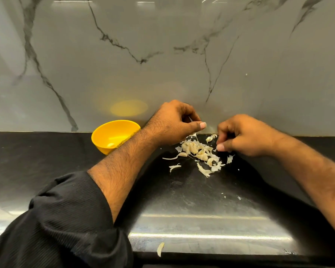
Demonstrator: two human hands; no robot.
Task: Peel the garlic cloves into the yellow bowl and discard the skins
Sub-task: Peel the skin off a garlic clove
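The yellow bowl (102,145) stands on the black counter by the wall, left of my hands, partly covered by my left forearm. One peeled garlic clove (110,145) lies in it. A pile of garlic cloves and papery skins (196,151) is spread on the counter between my hands. Above the pile's back edge, my left hand (172,123) has its fingers curled and its thumb pinching a thin sliver of skin. My right hand (242,136) hangs over the pile's right side, thumb and curled fingers pinching a small scrap of skin. A small garlic piece (210,138) lies between the hands.
A marble backsplash (162,64) rises right behind the hands and bowl. Loose skin strips (174,167) lie in front of the pile, and one stray skin (160,249) sits at the counter's front edge. Bare black counter (37,155) stretches left of the bowl.
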